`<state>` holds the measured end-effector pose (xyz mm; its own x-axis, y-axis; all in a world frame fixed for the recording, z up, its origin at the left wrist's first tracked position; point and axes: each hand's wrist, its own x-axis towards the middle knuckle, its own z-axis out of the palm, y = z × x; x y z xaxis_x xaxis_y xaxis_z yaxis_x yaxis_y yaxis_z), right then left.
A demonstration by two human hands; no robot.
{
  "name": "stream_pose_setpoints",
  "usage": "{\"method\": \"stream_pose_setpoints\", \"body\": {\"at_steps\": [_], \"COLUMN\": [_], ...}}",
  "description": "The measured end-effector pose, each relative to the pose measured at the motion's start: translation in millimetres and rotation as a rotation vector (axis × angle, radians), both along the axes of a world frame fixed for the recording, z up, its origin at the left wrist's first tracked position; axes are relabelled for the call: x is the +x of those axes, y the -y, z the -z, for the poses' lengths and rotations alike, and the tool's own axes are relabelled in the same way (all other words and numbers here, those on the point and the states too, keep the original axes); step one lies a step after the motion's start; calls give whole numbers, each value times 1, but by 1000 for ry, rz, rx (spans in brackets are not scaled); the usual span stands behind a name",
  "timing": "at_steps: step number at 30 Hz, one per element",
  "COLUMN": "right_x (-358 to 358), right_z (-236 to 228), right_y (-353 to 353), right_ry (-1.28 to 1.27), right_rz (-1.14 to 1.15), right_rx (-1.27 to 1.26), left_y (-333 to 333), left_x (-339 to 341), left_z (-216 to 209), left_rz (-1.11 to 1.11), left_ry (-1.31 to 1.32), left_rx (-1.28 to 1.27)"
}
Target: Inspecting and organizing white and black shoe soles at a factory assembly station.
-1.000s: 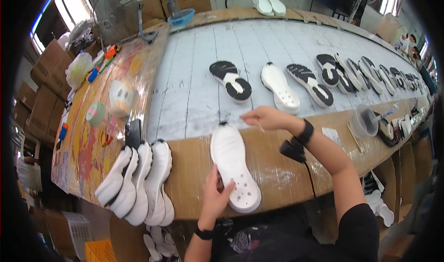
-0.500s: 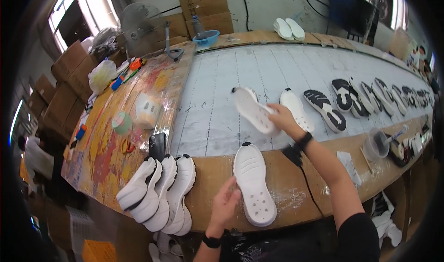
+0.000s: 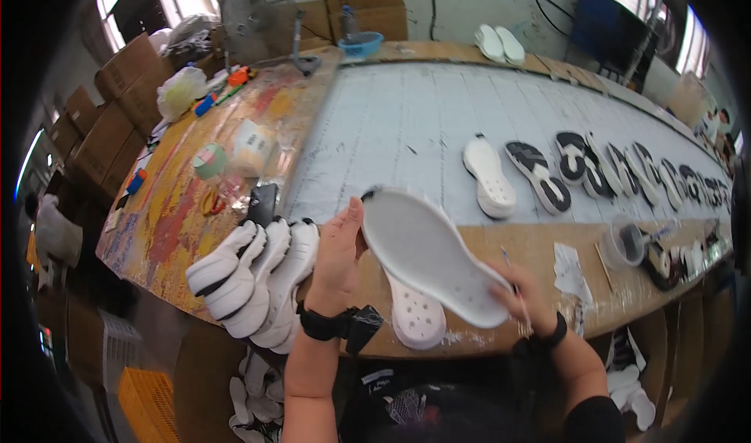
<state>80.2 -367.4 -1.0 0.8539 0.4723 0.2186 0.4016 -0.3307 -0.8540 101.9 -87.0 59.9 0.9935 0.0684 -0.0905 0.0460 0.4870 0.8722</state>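
A white shoe sole (image 3: pixel 426 243) is held up and tilted over the near edge of the table. At its dark-tipped toe end, my left hand (image 3: pixel 336 247) grips the rim. My right hand (image 3: pixel 522 290) holds the heel end, and a thin stick-like tool (image 3: pixel 526 310) also sits in its fingers; its kind I cannot make out. Beneath the raised sole lies a second white sole (image 3: pixel 418 322) with small holes in its heel, partly hidden. Left of my left hand, several white soles (image 3: pixel 270 282) stand leaning together in a row.
One white sole (image 3: pixel 489 177) lies on the white lined sheet (image 3: pixel 391 122), followed by several black-and-white soles (image 3: pixel 540 177) to the right. A clear plastic cup (image 3: pixel 622 239) stands at the right edge. Left are a phone (image 3: pixel 264 203), a green-lidded bottle (image 3: pixel 210 161) and a fan (image 3: pixel 258 24).
The sole in my right hand came nearer and turned. My left hand rose from beside the table sole to the lifted sole's toe. The view shifted slightly.
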Motion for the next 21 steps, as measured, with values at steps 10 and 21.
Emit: {"method": "stream_pose_setpoints", "body": {"at_steps": [10,21], "right_x": [-8,-47], "right_z": [-6,-49], "right_y": [-36,-44], "right_ry": [-785,119], "right_rz": [-109,-467], "right_rx": [699,77], "left_y": [46,43], "left_x": [-39,-48], "left_z": [32,70], "left_rz": [-110,149], "left_ry": [225,6], "left_rx": [-42,-333]}}
